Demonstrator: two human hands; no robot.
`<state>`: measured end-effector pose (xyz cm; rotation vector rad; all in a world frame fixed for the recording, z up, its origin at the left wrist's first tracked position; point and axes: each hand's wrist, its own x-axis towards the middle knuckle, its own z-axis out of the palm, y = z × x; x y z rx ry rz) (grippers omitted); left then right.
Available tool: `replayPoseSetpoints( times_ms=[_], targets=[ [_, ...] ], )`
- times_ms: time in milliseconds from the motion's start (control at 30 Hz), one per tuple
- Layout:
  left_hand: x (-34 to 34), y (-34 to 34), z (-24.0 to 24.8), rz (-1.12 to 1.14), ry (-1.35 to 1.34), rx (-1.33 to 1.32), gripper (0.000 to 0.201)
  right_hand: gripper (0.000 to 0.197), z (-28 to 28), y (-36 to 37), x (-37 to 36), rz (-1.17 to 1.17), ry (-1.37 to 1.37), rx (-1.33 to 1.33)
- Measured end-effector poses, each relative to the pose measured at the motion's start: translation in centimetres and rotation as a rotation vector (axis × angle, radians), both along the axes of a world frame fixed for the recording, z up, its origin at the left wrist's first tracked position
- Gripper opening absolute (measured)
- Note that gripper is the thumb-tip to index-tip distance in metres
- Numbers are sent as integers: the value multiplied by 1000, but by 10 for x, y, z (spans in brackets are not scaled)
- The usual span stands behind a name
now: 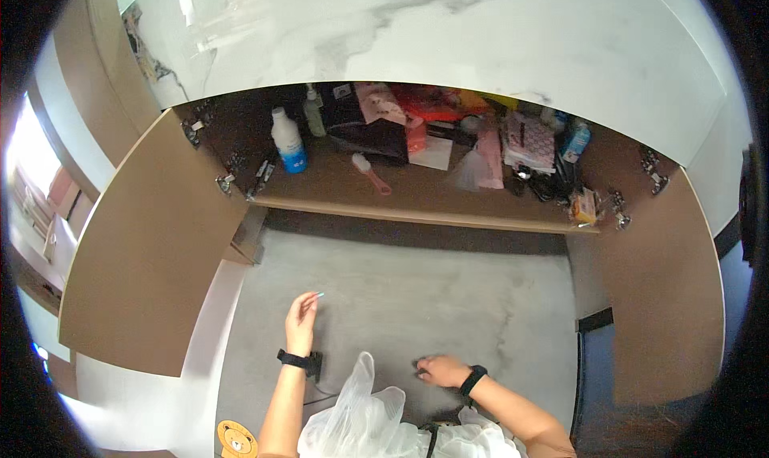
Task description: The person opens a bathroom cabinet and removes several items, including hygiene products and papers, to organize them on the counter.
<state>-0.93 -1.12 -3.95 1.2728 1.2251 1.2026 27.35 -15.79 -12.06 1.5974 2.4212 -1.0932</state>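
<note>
In the head view, the left hand (301, 318) is raised over the grey floor (400, 274), in front of an open cabinet. Its grip is nearly closed, thumb and fingers drawn together at the tips around a small pale-blue item (320, 295), which pokes out to the right. It is too small to tell what it is.

The right hand (443, 371) is lower and nearer the body, fingers bent inward. Something dark shows at its fingertips, but whether this grip is closed on anything cannot be told. Each wrist wears a black band (474, 379), and sheer white material (368, 402) bunches between the forearms.

Beyond the hands, well apart from both, the cabinet shelf (320, 189) carries an upright white-and-blue bottle (289, 143) at the left, a pink-handled brush (372, 175) lying near the front edge, a black bag (384, 141) behind it, a white sheet (432, 153) beside the bag, and a blue bottle (576, 142) at the right.
</note>
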Motion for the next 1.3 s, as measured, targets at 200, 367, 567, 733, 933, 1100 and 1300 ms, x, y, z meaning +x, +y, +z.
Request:
replayPoseSetpoints(
  times_ms=[200,367,567,733,933,1100,1300],
  targets=[
    [-73,-18,-132,422,1022,-619,102,25,42,60,4,-120,32,171],
    [-83,-33,-151,214,1188,-826,140,36,27,83,-1,-175,-198,97],
    [-74,-15,-135,62,1223,-1099,148,95,-19,56,-18,-350,-511,-30],
    [-74,-9,-133,5,1266,-1166,150,116,-46,34,-15,-272,-561,126],
    [-73,14,-137,59,1253,-1335,154,113,-43,33,-14,-269,-530,139],
    [-69,23,-139,98,1255,-1327,154,87,8,81,-28,-522,-196,500],
    [-71,20,-126,131,1213,-1292,154,85,157,278,-27,-857,166,990]
  ],
)
